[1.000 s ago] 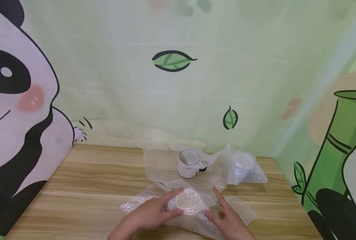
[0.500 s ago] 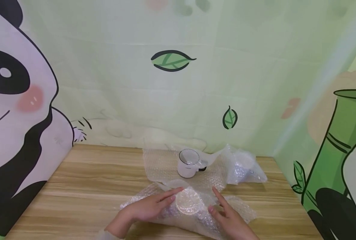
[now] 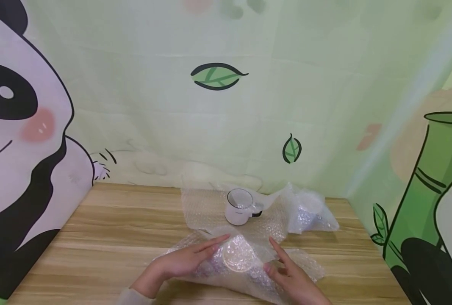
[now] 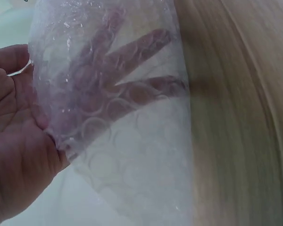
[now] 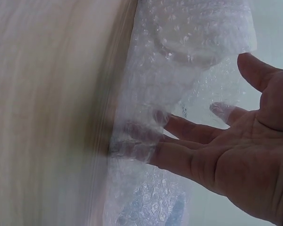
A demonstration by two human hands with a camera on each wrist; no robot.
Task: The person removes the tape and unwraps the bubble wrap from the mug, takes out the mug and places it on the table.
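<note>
- Bubble wrap [image 3: 254, 281] looks light, soft, slippery; the round object [image 3: 238, 254] inside, perhaps fragile, suits cupping from both sides.
- Left hand [image 3: 185, 259], right hand [image 3: 289, 276]: fingers extended, apart.

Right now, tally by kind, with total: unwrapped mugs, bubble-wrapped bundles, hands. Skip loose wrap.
Unwrapped mugs: 1 (white mug)
Bubble-wrapped bundles: 2 (front bundle, back-right bundle)
Hands: 2 (left hand, right hand)
Total: 5

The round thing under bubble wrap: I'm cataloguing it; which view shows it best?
Head view: the round thing shows its circular outline through the bubble wrap. Right wrist catches a curved edge, possibly its; left wrist shows nothing clear.
</note>
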